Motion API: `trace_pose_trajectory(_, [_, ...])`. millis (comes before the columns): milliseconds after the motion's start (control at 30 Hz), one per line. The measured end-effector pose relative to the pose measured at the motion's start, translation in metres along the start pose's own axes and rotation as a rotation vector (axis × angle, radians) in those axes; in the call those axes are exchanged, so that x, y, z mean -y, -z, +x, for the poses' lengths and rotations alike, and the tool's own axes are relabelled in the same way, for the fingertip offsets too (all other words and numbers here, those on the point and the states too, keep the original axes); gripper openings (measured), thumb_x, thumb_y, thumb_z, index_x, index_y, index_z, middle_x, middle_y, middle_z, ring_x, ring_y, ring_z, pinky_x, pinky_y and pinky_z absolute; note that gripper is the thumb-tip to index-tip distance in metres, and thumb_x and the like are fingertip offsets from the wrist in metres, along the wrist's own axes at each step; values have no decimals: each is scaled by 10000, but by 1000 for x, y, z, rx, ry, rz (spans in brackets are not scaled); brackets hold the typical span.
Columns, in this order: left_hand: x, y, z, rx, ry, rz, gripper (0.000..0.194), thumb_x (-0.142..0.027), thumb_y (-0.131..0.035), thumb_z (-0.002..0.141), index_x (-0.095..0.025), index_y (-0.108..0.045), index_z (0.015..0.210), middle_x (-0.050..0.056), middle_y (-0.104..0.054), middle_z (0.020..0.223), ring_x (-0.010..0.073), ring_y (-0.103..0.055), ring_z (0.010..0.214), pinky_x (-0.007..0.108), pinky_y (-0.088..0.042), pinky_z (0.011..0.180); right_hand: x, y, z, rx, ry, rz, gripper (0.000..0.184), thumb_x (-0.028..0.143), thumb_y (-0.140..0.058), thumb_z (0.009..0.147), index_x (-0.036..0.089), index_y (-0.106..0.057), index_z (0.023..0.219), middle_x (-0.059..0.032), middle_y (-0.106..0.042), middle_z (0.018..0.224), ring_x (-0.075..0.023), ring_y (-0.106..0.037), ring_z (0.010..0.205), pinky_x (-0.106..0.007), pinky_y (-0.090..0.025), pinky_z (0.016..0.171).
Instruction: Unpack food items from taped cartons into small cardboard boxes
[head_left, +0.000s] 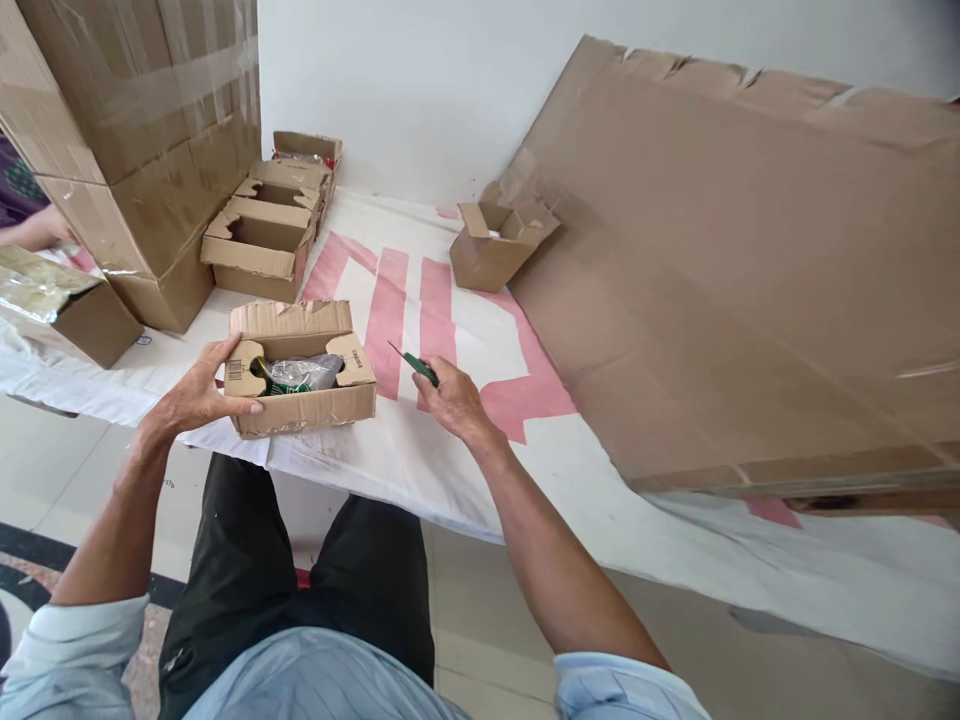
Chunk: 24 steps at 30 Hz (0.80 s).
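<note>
In the head view, an open cardboard box (304, 412) sits near the table's front edge with its lid flap folded back. Inside lies a bundle wrapped in clear plastic (304, 373), with green and grey showing through. My left hand (199, 388) grips the box's left end, thumb along the front wall and fingers at the back corner. To the right of the box, my right hand (454, 397) is closed around a green-handled tool with a thin metal tip (420, 368). Its tip points up and left, apart from the box; I cannot tell whether it is a blade or a shaft.
Tall taped cartons (161, 200) stand at left, beside a smaller taped box (71, 305) and another person's arm (34, 230). Several open boxes (259, 245) line the back. A small open box (491, 245) touches a large cardboard sheet (735, 270) on the white-and-pink cloth (472, 480).
</note>
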<state>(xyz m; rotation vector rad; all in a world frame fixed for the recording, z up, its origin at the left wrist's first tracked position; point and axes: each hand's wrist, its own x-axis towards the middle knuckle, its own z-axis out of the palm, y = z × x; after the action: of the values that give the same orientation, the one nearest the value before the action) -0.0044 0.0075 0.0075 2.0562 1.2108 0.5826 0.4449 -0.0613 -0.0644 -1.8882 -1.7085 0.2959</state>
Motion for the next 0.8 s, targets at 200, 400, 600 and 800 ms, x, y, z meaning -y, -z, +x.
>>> trace_pose_trajectory(200, [-4, 1, -2, 18, -7, -3, 1265, -862, -839, 846, -298, -361, 1872, 175, -421, 1852, 492, -455, 1658, 559, -601, 1210, -41, -35, -34, 67, -58, -187, 314, 285, -527, 1047, 180, -750, 1242, -199, -780, 1266, -361, -685, 1205, -458, -549, 1011])
trace_pose_trajectory(400, [-2, 7, -21, -5, -155, 13, 1247, -1007, -817, 761, -374, -519, 1792, 158, -303, 1914, 526, -391, 1711, 617, -580, 1251, -45, -40, -38, 55, -41, -175, 336, 313, -554, 1044, 182, -748, 1285, -185, -737, 1260, -369, -682, 1189, -489, -593, 982])
trace_pose_trajectory(600, [-17, 1, -55, -32, -277, 218, 1042, -830, -894, 860, -377, -579, 1745, 154, -302, 1922, 513, -353, 1743, 690, -450, 1360, -15, -32, -38, -135, 177, -32, 528, 372, -652, 1038, 196, -648, 1535, -203, -696, 1423, -412, -647, 1351, -637, -575, 1176])
trace_pose_trajectory(800, [-30, -22, -49, -198, -381, 339, 361, -368, -592, 1157, -316, -836, 1418, 135, -655, 1680, 389, -546, 1626, 648, -447, 1360, 67, -16, -43, -158, 589, 130, 621, 497, -816, 1032, 256, -654, 1581, -181, -690, 1529, -406, -654, 1432, -625, -580, 1226])
